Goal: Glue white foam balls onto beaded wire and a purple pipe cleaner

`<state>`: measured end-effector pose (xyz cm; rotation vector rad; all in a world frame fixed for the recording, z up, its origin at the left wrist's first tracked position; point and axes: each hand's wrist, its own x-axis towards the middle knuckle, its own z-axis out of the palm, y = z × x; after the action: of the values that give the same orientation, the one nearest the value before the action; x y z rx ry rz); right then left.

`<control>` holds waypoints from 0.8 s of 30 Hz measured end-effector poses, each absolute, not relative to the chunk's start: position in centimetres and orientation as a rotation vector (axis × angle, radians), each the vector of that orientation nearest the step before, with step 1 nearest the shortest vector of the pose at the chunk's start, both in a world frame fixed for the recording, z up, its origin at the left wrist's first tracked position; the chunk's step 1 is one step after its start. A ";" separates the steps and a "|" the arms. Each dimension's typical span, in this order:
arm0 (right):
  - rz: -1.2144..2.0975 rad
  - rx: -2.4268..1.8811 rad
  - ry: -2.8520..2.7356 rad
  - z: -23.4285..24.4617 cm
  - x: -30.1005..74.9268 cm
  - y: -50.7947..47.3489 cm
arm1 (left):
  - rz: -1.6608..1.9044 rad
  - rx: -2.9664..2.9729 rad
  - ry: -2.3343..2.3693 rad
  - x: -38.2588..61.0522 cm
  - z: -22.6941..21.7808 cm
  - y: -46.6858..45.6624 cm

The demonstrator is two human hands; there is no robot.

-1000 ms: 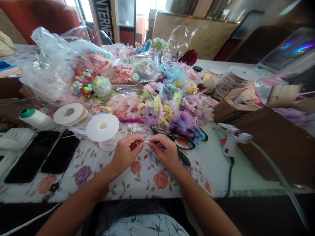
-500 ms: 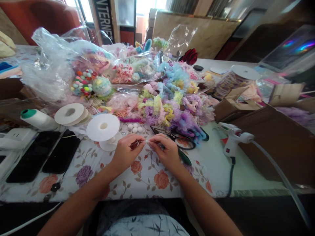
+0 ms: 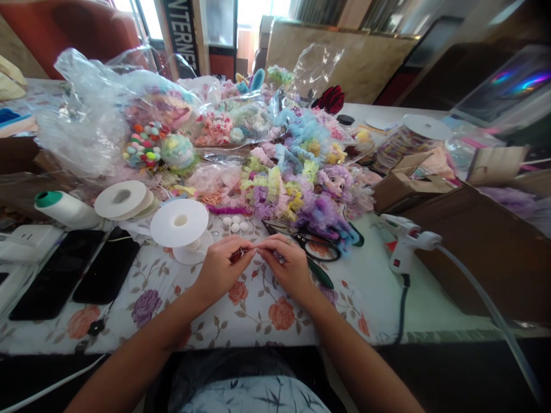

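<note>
I'm looking into a daylit room and down onto a floral tablecloth point(image 3: 258, 312), crowded mid-frame with a heap of pastel frills point(image 3: 293, 178). A white spool point(image 3: 179, 222) and scissors point(image 3: 310, 245) are lying just above the hands, probably for easy reach. At lower centre, the left hand point(image 3: 221, 271) and right hand point(image 3: 287, 268) are meeting fingertip to fingertip, both pinching a small dark red piece point(image 3: 236, 256) just over the cloth, likely for fine control.
</note>
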<state>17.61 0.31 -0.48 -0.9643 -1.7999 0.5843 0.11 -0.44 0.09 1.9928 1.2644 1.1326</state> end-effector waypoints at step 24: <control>0.009 -1.793 -2.470 0.6 29.4 3.1 | 1.111 0.930 1.144 -0.2 0.5 0.6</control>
<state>29.37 3.09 0.64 -1.7931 -2.4702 0.0091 -0.20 0.57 0.47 0.9298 1.1441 1.1106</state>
